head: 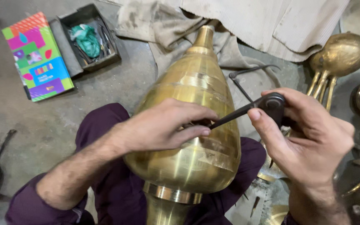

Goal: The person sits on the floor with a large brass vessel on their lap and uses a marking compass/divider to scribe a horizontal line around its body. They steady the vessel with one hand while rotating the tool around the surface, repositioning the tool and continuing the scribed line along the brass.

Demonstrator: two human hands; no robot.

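Both hands' grip holds dark calipers (246, 109), legs apparently touching the brass vase (192, 125) beneath them.

sleeves: dark purple, pushed up past forearms | trousers: same purple | hands (163, 127): bare, no rings

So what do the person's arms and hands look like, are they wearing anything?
Both hands are bare: no gloves, rings or watch show on the left hand or the right hand. The forearms are bare and hairy. A dark purple sleeve is pushed up near the left elbow, matching the purple clothing over the lap. Only a tiny bit of purple shows by the right arm at the picture's bottom edge.
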